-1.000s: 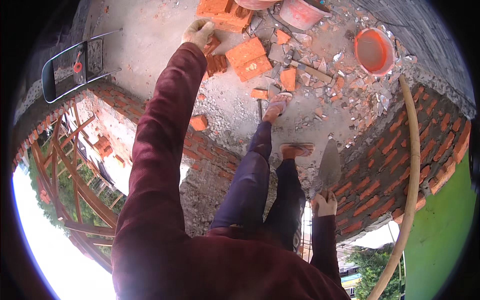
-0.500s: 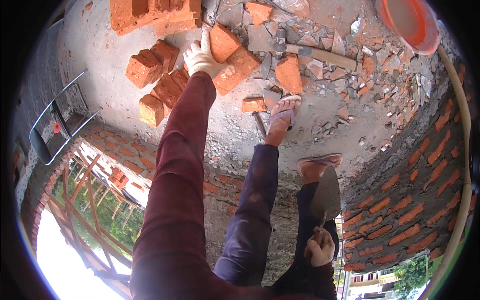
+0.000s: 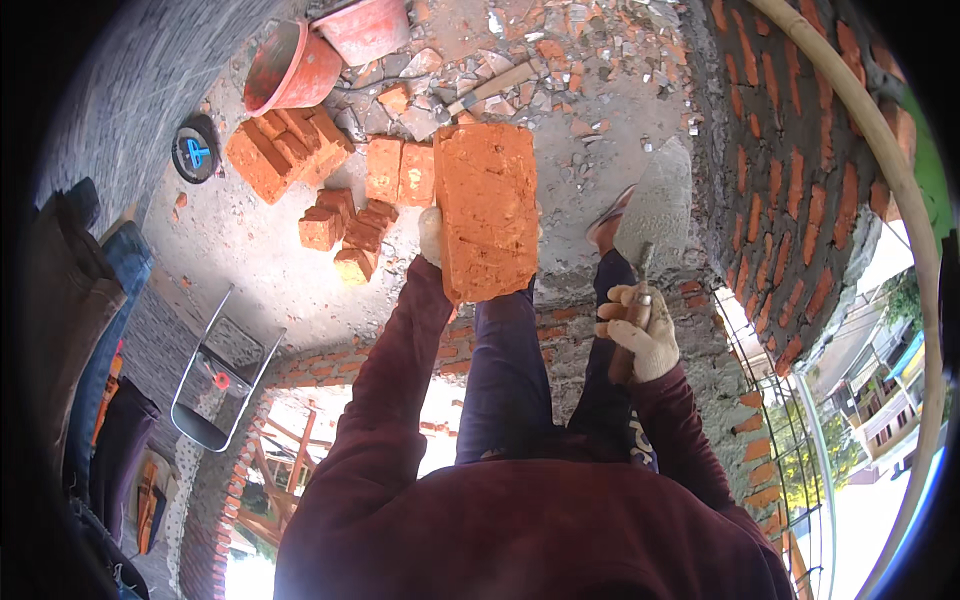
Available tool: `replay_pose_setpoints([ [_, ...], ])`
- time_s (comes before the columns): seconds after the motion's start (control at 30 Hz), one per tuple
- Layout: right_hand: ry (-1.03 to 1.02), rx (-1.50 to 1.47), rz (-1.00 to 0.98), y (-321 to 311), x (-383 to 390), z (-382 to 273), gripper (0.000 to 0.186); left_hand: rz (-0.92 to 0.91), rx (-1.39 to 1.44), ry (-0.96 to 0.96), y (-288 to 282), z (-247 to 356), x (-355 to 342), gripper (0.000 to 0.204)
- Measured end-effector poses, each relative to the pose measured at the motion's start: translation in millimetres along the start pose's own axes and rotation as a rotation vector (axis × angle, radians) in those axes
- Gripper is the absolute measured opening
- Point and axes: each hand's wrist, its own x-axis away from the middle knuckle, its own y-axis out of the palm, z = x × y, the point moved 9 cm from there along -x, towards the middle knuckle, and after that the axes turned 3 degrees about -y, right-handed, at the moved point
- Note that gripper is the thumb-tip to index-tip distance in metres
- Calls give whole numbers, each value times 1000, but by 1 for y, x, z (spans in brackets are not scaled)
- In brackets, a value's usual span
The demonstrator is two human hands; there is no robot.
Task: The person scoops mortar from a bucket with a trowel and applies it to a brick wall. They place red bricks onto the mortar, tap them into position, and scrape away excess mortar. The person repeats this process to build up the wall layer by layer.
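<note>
An orange-red brick (image 3: 487, 212) is held up in front of me, its broad face toward my view. My left hand (image 3: 430, 237), in a pale glove, is closed around it from below and the left side; most of the fingers are hidden behind the brick. In my gloved right hand (image 3: 648, 338) is a trowel, gripped by its wooden handle (image 3: 622, 362). The trowel's grey, mortar-stained blade (image 3: 655, 210) points away from me. Beyond the held brick, two bricks (image 3: 398, 171) lie side by side, and several smaller pieces (image 3: 345, 228) rest to their left.
A brick pile (image 3: 285, 155) and two reddish buckets (image 3: 285, 80) (image 3: 365, 30) stand far left. A hammer (image 3: 495, 88) lies among rubble. A brick wall (image 3: 790, 180) and long pole (image 3: 905, 160) bound the right. A metal-framed chair (image 3: 208, 425) and hanging clothes (image 3: 100, 300) are left.
My left hand has taken a brick off the floor pile and lifted it toward me. My right hand has come up and forward with the trowel. The view has shifted.
</note>
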Motion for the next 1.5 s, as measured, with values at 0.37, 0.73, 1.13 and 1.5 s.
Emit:
replay_pose_setpoints([
  [0.37, -97, -863, 349, -70, 87, 77, 29, -965, -2089, 98, 505, -143, 12, 125],
  [0.73, -14, -1061, 536, -148, 133, 158, 25, -1578, -2564, 1020, 645, -449, -70, 103],
  [1.13, 17, -920, 506, -248, 153, 159, 25, -1450, -2708, 714, 636, -508, -199, 98],
  [1.5, -30, -1017, 502, -240, 130, 158, 22, -1646, -2470, 838, 672, -505, -157, 102],
])
